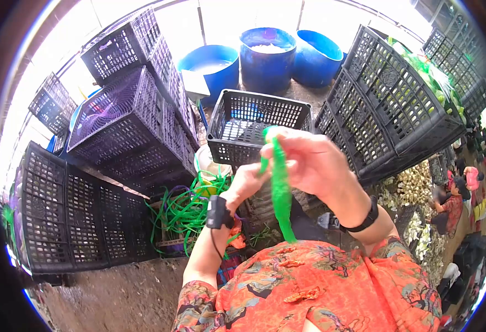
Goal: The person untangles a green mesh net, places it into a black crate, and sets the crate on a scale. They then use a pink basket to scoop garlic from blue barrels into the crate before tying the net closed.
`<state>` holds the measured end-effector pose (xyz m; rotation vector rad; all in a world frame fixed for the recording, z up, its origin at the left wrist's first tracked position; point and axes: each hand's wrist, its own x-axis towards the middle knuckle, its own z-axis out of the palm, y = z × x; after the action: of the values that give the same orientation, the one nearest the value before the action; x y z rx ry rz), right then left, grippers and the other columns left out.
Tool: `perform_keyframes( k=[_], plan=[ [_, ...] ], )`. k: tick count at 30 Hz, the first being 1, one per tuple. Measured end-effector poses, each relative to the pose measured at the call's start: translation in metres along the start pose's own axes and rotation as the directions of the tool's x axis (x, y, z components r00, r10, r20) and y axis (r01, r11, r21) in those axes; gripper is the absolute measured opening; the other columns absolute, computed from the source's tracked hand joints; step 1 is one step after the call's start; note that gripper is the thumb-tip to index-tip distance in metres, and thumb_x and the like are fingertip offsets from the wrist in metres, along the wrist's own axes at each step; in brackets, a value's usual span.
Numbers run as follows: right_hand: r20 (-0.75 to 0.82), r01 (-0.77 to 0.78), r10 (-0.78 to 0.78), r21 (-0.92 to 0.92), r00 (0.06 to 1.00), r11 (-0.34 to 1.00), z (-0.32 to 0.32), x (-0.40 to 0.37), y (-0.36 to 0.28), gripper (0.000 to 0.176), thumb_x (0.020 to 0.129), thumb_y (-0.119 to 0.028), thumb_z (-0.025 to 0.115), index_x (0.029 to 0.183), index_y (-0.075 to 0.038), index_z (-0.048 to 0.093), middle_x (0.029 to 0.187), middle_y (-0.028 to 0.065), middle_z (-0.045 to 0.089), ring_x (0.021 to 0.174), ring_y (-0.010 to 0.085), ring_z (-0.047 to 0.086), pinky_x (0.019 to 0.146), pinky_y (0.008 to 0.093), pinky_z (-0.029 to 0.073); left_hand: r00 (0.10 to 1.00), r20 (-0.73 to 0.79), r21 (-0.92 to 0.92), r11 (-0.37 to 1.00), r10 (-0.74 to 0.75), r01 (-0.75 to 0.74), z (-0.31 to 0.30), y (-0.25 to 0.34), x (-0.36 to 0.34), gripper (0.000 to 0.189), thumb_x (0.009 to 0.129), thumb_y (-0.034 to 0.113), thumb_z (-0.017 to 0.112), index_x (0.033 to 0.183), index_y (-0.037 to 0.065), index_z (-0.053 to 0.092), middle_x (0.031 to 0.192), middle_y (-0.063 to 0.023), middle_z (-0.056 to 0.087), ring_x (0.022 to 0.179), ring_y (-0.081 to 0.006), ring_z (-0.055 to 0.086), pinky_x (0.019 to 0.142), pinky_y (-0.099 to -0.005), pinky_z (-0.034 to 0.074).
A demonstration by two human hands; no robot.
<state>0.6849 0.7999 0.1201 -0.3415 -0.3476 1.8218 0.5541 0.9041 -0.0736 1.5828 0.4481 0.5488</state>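
A strip of green mesh netting [280, 188] hangs in front of my chest, its lower end loose over the orange patterned shirt. My right hand [314, 161] pinches its upper part between thumb and fingers. Just to the left, my left hand [248, 181] has its fingers closed at a looped edge of the same netting. Beyond both hands stands a black plastic crate [259, 119] with an open top; the hands partly cover its front. By my left forearm lies a tangled heap of green strips [183, 213].
Black crates rise in stacks at left [138, 122] and right [387, 99], the right one topped with green-netted produce. Several blue tubs [268, 61] stand behind. Pale produce [414, 185] covers the floor at right, where a person [454, 205] sits.
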Motion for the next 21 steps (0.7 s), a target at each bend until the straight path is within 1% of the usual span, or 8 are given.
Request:
perform_keyframes(
  k=[2, 6, 10, 14, 16, 18, 19, 21],
  plan=[
    [0.085, 0.117, -0.121, 0.054, 0.989, 0.992, 0.018, -0.023, -0.020, 0.015, 0.094, -0.011, 0.046, 0.102, 0.001, 0.052, 0.098, 0.0175, 0.062, 0.065, 0.0113, 0.059, 0.052, 0.0217, 0.049, 0.986, 0.066, 0.606, 0.779, 0.153, -0.161, -0.013, -0.062, -0.014, 0.017, 0.085, 0.022, 0.061, 0.084, 0.005, 0.065, 0.074, -0.0120, 0.061, 0.070, -0.0230, 0.062, 0.064, -0.0360, 0.048],
    [0.229, 0.421, -0.422, 0.056, 0.877, 0.905, 0.049, -0.078, -0.069, 0.009, 0.094, -0.006, 0.041, 0.099, 0.000, 0.046, 0.091, 0.0089, 0.056, 0.060, 0.0088, 0.045, 0.047, 0.0224, 0.038, 0.925, -0.261, 0.617, 0.690, -0.275, 0.379, -0.061, -0.118, -0.086, 0.015, 0.083, 0.020, 0.057, 0.084, 0.006, 0.064, 0.078, -0.0146, 0.063, 0.073, -0.0306, 0.062, 0.065, -0.0402, 0.048],
    [0.314, 0.569, -0.515, -0.106, 0.797, 0.816, 0.053, -0.113, -0.099, 0.015, 0.096, -0.010, 0.043, 0.103, 0.002, 0.042, 0.095, 0.0116, 0.056, 0.063, 0.0119, 0.046, 0.047, 0.0236, 0.040, 0.900, -0.418, 0.697, 0.592, -0.124, 0.406, -0.151, -0.219, -0.166, 0.012, 0.079, 0.017, 0.060, 0.084, 0.007, 0.064, 0.078, -0.0154, 0.061, 0.080, -0.0308, 0.062, 0.071, -0.0409, 0.048],
    [0.112, 0.461, -0.449, -0.145, 0.887, 0.875, 0.037, -0.076, -0.063, 0.019, 0.096, -0.009, 0.042, 0.107, 0.005, 0.047, 0.100, 0.0161, 0.056, 0.070, 0.0158, 0.056, 0.058, 0.0258, 0.050, 0.652, -0.681, 0.576, 0.307, -0.334, 0.758, -0.147, -0.131, -0.155, 0.069, 0.069, 0.024, 0.075, 0.130, 0.011, 0.047, 0.121, -0.0221, 0.049, 0.096, -0.0360, 0.059, 0.089, -0.0426, 0.047],
    [0.038, 0.365, -0.363, -0.063, 0.931, 0.929, 0.022, -0.050, -0.035, 0.018, 0.095, -0.010, 0.043, 0.106, 0.002, 0.050, 0.106, 0.0198, 0.058, 0.081, 0.0202, 0.063, 0.064, 0.0284, 0.053, 0.832, -0.551, 0.442, 0.821, -0.069, 0.362, -0.115, -0.065, -0.114, 0.082, 0.067, 0.024, 0.079, 0.137, 0.012, 0.039, 0.132, -0.0180, 0.041, 0.100, -0.0274, 0.060, 0.082, -0.0361, 0.051],
    [-0.050, 0.288, -0.292, -0.073, 0.955, 0.955, 0.011, -0.022, -0.007, 0.018, 0.095, -0.011, 0.043, 0.106, 0.000, 0.052, 0.111, 0.0224, 0.059, 0.088, 0.0235, 0.065, 0.067, 0.0314, 0.054, 0.855, -0.158, 0.764, 0.610, 0.495, -0.212, -0.087, -0.023, -0.075, 0.098, 0.062, 0.024, 0.086, 0.143, 0.012, 0.031, 0.145, -0.0126, 0.029, 0.092, -0.0163, 0.058, 0.077, -0.0290, 0.052],
    [-0.103, 0.257, -0.266, -0.098, 0.958, 0.962, 0.010, -0.011, 0.005, 0.016, 0.096, -0.011, 0.044, 0.104, -0.001, 0.053, 0.111, 0.0219, 0.060, 0.089, 0.0235, 0.065, 0.068, 0.0320, 0.054, 0.901, -0.269, 0.311, 0.916, 0.340, -0.252, -0.052, 0.045, -0.071, 0.095, 0.061, 0.026, 0.086, 0.140, 0.012, 0.035, 0.148, -0.0118, 0.024, 0.090, -0.0138, 0.056, 0.074, -0.0265, 0.052],
    [-0.167, 0.179, -0.204, -0.154, 0.965, 0.972, 0.003, 0.004, 0.023, 0.013, 0.096, -0.012, 0.045, 0.101, -0.003, 0.053, 0.110, 0.0199, 0.061, 0.089, 0.0228, 0.064, 0.070, 0.0325, 0.054, 0.807, -0.293, 0.129, 0.858, 0.513, -0.498, -0.013, 0.125, -0.067, 0.048, 0.071, 0.021, 0.079, 0.112, 0.004, 0.062, 0.142, -0.0120, 0.036, 0.087, -0.0136, 0.059, 0.069, -0.0279, 0.051]
  ],
)
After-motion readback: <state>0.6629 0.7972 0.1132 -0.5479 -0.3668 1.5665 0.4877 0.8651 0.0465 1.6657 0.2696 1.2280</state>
